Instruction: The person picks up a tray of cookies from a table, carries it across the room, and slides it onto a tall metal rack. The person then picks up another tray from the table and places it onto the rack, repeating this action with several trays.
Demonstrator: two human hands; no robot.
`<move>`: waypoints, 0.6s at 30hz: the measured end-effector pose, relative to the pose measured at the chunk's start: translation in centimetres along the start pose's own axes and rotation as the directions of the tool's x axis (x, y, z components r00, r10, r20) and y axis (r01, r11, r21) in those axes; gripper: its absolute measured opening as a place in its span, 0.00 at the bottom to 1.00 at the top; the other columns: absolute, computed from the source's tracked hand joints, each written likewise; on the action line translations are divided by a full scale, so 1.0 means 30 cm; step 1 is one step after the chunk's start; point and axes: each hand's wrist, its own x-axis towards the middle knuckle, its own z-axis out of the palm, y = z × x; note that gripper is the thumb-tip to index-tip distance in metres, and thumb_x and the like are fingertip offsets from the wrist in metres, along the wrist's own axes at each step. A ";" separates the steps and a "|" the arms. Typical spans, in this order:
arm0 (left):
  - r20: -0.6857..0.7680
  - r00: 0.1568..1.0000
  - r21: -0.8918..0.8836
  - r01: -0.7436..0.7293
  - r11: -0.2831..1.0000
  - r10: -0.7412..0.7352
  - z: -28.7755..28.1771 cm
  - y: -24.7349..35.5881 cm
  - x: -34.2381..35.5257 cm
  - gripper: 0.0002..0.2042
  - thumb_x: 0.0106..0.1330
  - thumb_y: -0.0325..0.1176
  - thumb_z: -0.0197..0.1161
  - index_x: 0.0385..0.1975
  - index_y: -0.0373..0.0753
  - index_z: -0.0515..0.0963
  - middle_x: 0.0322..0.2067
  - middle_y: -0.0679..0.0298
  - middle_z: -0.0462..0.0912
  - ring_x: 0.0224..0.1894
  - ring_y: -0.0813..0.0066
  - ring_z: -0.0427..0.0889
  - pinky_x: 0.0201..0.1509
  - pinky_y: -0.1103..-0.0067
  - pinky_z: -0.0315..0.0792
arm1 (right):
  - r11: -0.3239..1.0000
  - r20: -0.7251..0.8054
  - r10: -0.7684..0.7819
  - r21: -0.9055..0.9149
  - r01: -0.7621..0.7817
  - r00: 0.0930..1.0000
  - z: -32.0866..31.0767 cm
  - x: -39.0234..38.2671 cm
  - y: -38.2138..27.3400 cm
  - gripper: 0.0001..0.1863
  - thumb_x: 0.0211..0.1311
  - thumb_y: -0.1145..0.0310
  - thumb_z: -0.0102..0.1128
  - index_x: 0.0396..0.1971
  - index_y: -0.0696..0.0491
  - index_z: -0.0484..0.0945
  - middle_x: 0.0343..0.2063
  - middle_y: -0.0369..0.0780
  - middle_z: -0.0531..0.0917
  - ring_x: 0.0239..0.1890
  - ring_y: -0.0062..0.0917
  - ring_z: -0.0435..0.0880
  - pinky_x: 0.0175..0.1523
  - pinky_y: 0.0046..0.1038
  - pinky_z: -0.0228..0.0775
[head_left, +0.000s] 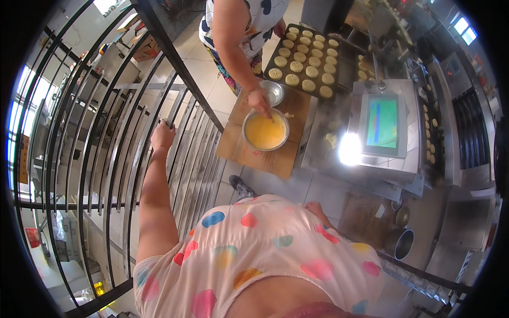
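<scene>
Left hand point(163, 137) clamped on metal rack point(181, 65) alongside, right hand point(314, 208) apart, grip unclear

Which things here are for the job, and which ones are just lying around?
Seem part of the job:
rack, held by the left hand
bowl of yellow liquid, a co-worker's hand over it
tray of buns

Seem just lying about:
pot, lower right
cardboard box, beyond the rack

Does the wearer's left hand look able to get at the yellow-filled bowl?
Probably not: the left hand seems to grip the rack, whose rails lie between it and the bowl; another person's hand is there too.
</scene>
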 end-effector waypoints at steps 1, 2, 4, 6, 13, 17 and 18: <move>-0.002 1.000 -0.005 0.006 1.000 -0.006 0.002 -0.005 -0.001 0.18 0.58 0.46 0.57 0.36 0.36 0.72 0.34 0.49 0.80 0.39 0.49 0.78 0.41 0.61 0.72 | 1.000 0.011 0.000 0.018 0.000 1.000 -0.003 0.008 0.003 0.07 0.56 0.69 0.51 0.26 0.57 0.75 0.22 0.40 0.79 0.20 0.25 0.80 0.22 0.24 0.74; -0.015 1.000 -0.001 0.002 1.000 -0.002 0.003 -0.011 0.000 0.17 0.57 0.46 0.57 0.35 0.37 0.73 0.33 0.49 0.80 0.38 0.49 0.78 0.41 0.61 0.71 | 0.999 0.022 0.000 0.036 0.000 1.000 -0.007 0.017 0.006 0.07 0.56 0.69 0.51 0.27 0.57 0.74 0.22 0.40 0.79 0.19 0.25 0.80 0.22 0.24 0.74; -0.014 1.000 0.024 0.004 1.000 -0.004 -0.012 0.014 -0.006 0.17 0.58 0.46 0.57 0.35 0.37 0.73 0.32 0.49 0.80 0.38 0.49 0.78 0.40 0.60 0.71 | 1.000 0.023 -0.021 0.014 0.021 1.000 -0.003 0.017 -0.002 0.07 0.56 0.69 0.51 0.28 0.57 0.74 0.22 0.40 0.79 0.19 0.25 0.80 0.22 0.25 0.74; -0.018 1.000 0.024 0.001 1.000 -0.001 -0.016 0.020 -0.008 0.17 0.58 0.47 0.57 0.35 0.37 0.73 0.32 0.49 0.80 0.38 0.50 0.78 0.40 0.60 0.71 | 0.994 0.012 -0.068 -0.082 0.069 0.998 -0.007 0.019 -0.008 0.07 0.56 0.69 0.51 0.29 0.57 0.74 0.22 0.40 0.79 0.19 0.26 0.80 0.22 0.25 0.74; -0.013 1.000 0.037 -0.022 0.999 0.023 -0.004 0.012 0.005 0.18 0.59 0.47 0.56 0.36 0.36 0.73 0.33 0.49 0.80 0.38 0.50 0.79 0.41 0.61 0.72 | 0.994 0.038 0.020 0.109 -0.025 0.999 -0.018 0.030 0.001 0.07 0.56 0.69 0.52 0.26 0.57 0.74 0.20 0.39 0.78 0.18 0.25 0.79 0.22 0.24 0.74; 0.009 1.000 0.056 -0.011 0.998 0.010 0.005 -0.001 0.008 0.18 0.59 0.47 0.56 0.36 0.36 0.73 0.33 0.48 0.80 0.39 0.50 0.78 0.40 0.61 0.71 | 0.989 0.000 0.045 0.141 -0.044 0.999 -0.015 0.030 0.016 0.08 0.57 0.67 0.52 0.26 0.57 0.74 0.20 0.39 0.78 0.19 0.24 0.79 0.22 0.24 0.74; 0.009 1.000 0.053 -0.008 0.999 0.008 0.002 0.004 0.011 0.18 0.59 0.47 0.56 0.36 0.36 0.73 0.33 0.48 0.80 0.39 0.49 0.78 0.40 0.61 0.71 | 0.991 -0.002 0.038 0.127 -0.037 0.999 -0.018 0.035 0.019 0.08 0.57 0.67 0.52 0.26 0.57 0.74 0.21 0.39 0.78 0.19 0.24 0.79 0.22 0.24 0.74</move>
